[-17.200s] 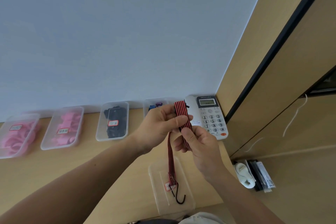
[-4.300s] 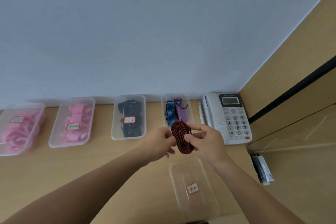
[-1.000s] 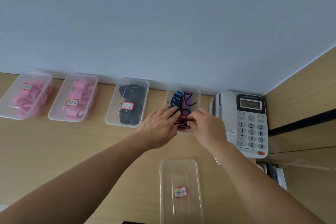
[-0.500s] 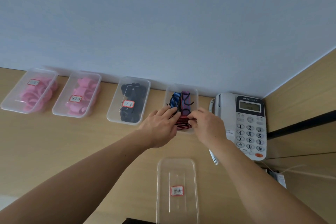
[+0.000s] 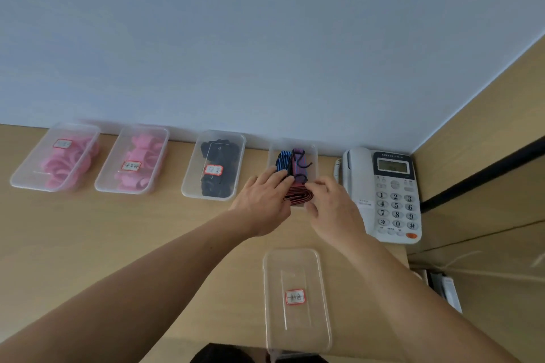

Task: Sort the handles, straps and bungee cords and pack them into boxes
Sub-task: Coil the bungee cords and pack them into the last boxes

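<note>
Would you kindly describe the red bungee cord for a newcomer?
Find the white telephone on the desk. In the clear box just left of it, the red bungee cord lies coiled at the near end; behind it lie a blue cord and a purple cord.

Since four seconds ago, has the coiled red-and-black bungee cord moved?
Yes: the red-and-black bungee cord went into the clear plastic box beside the white desk telephone.

Wooden desk (image 5: 118,230), four clear boxes (image 5: 188,186), clear lid (image 5: 295,274), telephone (image 5: 383,194).
</note>
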Demonstrator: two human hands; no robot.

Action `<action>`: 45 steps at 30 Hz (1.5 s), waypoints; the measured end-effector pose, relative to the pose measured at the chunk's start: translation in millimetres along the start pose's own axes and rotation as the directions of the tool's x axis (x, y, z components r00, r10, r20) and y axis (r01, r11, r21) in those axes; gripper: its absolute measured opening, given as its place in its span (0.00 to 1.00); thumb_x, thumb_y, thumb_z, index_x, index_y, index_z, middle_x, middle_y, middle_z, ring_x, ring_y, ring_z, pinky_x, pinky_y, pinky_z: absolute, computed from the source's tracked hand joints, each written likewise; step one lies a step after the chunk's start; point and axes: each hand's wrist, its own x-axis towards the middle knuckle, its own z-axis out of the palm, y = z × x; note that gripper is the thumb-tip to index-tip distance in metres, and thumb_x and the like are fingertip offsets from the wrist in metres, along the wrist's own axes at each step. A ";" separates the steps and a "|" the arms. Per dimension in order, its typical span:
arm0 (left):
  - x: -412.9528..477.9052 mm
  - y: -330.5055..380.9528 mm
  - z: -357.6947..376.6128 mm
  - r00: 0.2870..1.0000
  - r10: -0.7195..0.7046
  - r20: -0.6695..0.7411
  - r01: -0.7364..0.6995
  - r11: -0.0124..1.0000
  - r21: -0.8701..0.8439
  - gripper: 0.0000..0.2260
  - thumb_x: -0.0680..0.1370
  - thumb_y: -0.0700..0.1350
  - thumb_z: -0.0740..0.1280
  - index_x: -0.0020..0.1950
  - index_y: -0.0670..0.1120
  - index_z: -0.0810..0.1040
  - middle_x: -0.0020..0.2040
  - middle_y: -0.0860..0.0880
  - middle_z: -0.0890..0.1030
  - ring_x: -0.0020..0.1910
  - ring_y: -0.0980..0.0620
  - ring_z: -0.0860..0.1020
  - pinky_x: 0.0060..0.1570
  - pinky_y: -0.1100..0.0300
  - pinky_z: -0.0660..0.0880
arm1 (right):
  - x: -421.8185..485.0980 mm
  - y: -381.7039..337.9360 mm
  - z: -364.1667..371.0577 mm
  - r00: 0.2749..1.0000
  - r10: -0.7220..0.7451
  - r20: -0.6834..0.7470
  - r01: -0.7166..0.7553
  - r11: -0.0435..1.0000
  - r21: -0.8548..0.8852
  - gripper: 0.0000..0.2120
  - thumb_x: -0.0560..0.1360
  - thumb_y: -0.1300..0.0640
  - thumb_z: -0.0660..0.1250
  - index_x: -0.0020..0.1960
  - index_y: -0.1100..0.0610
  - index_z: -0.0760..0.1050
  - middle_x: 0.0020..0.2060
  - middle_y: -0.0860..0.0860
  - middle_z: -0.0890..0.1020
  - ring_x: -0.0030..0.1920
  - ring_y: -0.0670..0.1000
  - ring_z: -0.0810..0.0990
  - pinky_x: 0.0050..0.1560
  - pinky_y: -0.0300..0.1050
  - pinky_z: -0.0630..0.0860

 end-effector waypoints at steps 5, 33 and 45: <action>-46.5 2.1 1.1 0.994 0.038 -0.098 -0.052 0.989 -0.141 0.24 0.79 0.51 0.61 0.74 0.48 0.66 0.75 0.50 0.65 0.74 0.50 0.59 0.72 0.53 0.60 | -47.2 -22.5 5.5 0.993 0.117 0.028 -0.117 0.993 0.024 0.17 0.78 0.52 0.63 0.66 0.53 0.74 0.60 0.49 0.74 0.62 0.52 0.73 0.56 0.47 0.73; -120.0 3.9 58.3 0.963 -0.054 0.264 0.143 0.932 -0.332 0.25 0.79 0.50 0.62 0.75 0.45 0.64 0.75 0.49 0.66 0.74 0.49 0.59 0.72 0.56 0.60 | -136.7 -54.3 60.6 0.712 0.697 0.082 -0.697 0.716 -0.039 0.46 0.55 0.31 0.75 0.61 0.60 0.66 0.57 0.54 0.72 0.58 0.56 0.73 0.46 0.46 0.70; -106.0 -7.5 30.8 0.941 -0.227 0.249 0.334 0.730 -0.597 0.23 0.78 0.47 0.66 0.73 0.46 0.68 0.41 0.55 0.78 0.41 0.54 0.78 0.36 0.67 0.70 | -102.1 -74.0 36.3 0.781 0.613 0.123 -0.557 0.593 0.581 0.25 0.66 0.47 0.76 0.56 0.51 0.67 0.39 0.46 0.78 0.39 0.49 0.81 0.40 0.46 0.76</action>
